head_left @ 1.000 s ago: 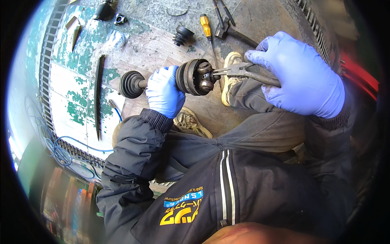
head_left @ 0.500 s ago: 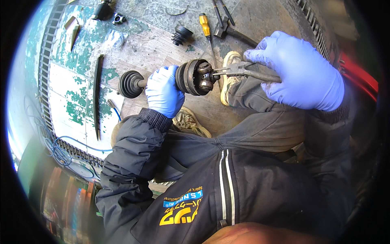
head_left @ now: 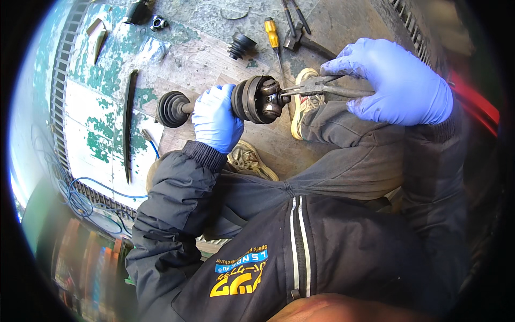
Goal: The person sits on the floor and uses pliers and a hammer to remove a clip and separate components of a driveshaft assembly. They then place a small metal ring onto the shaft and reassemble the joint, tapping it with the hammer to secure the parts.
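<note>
- The left hand (head_left: 217,119) is wrapped firmly around a dark shaft (head_left: 188,109), its fingers curled closed just left of the joint (head_left: 270,101).
- The shaft lies crosswise in front of the person, held above the floor (head_left: 206,64); its long axis runs left to right, with a ribbed boot (head_left: 173,109) at the left end and the open joint facing right.
- The right hand (head_left: 394,80) is curled around the handles of a pair of long-nosed pliers (head_left: 316,87), its fingers only partly closed because the handles stand spread between them.
- The joint lies to the left of the right fingers, with the pliers bridging the gap: their nose points left, nearly in line with the shaft, and ends at the middle of the joint's face.
- The left hand is the nearer of the two to the joint; the right reaches it only through the tool.
- The tips are too small and dark to tell whether they pinch something or merely touch.
- Beneath the pliers is the right shoe (head_left: 301,115); on the far floor lie a loose boot (head_left: 241,46), a yellow-handled screwdriver (head_left: 271,33) and a hammer (head_left: 315,46).
</note>
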